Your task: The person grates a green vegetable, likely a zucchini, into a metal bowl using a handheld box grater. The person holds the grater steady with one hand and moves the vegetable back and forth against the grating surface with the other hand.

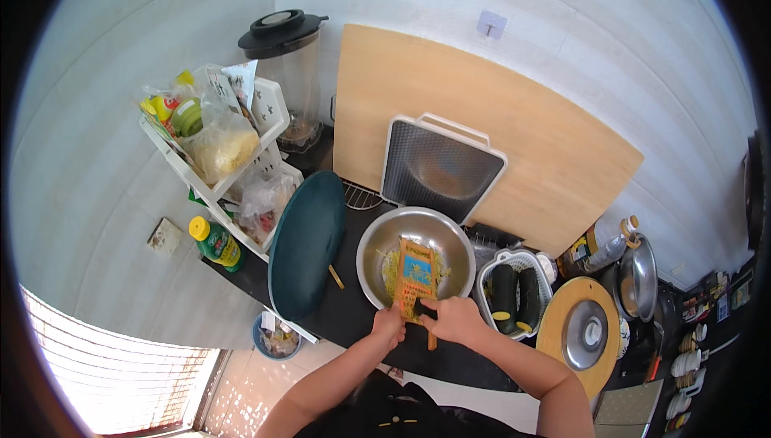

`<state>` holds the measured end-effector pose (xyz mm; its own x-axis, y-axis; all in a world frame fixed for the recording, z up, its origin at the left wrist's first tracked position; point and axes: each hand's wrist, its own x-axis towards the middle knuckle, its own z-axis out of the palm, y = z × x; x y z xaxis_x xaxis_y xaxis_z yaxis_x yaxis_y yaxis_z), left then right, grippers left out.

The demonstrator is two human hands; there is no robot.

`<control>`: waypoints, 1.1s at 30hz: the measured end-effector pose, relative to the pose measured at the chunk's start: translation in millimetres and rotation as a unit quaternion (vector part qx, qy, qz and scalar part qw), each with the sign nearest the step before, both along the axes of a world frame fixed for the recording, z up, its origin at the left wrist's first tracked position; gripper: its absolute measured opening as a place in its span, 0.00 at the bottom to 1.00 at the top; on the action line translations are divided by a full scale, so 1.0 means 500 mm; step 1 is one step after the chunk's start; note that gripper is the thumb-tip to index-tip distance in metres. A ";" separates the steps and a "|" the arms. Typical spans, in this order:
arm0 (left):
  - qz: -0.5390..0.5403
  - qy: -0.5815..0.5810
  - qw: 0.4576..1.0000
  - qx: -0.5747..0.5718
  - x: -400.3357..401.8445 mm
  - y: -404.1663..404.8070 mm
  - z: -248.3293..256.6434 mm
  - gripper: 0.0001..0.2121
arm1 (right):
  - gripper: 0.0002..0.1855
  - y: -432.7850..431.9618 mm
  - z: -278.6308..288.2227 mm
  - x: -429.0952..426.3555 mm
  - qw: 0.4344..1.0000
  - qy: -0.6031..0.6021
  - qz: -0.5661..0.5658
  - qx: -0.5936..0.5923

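A wooden-framed grater (417, 275) leans into a stainless steel bowl (370, 251), its lower end past the near rim. My left hand (390, 325) grips the grater's frame at its left edge. In my right hand (453, 317) is a piece of dark green squash (425, 308), pressed on the near part of the grater; my fingers hide much of it. Yellow-green shreds (393, 266) lie in the bowl and on the grater. To the right, a white plastic basket (545, 293) holds whole dark green squashes (505, 290) with cut yellow ends.
At left stand a dark green oval board (307, 245), a yellow-capped bottle (217, 245) and a white tiered rack (274, 110). A large wooden board (542, 119) and a framed tray (446, 167) lean at the back. A round wooden board (548, 341) with a metal lid (575, 335) is at right.
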<state>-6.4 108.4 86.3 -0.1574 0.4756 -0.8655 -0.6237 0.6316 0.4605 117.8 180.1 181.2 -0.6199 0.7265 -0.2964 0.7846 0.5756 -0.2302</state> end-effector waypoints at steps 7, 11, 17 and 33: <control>-0.016 0.000 1.000 0.005 0.001 -0.002 0.015 0.16 | 0.20 0.037 -0.058 -0.006 0.999 0.035 -0.009 0.024; -0.001 -0.008 1.000 0.017 -0.005 -0.011 0.006 0.16 | 0.21 -0.017 0.010 -0.003 0.999 0.018 0.023 -0.012; -0.015 -0.003 0.999 0.032 0.000 0.008 0.017 0.16 | 0.21 0.084 -0.094 0.005 0.985 0.052 -0.157 0.054; -0.092 0.436 0.875 0.187 -0.003 -0.006 -0.053 0.16 | 0.21 0.051 -0.116 0.100 0.965 0.116 -0.234 -0.021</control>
<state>-8.1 105.4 59.7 -0.5714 0.7874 -0.2316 0.1655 0.3869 0.9071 168.0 205.7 123.4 -0.2792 0.9338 -0.2236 0.8810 0.1565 -0.4466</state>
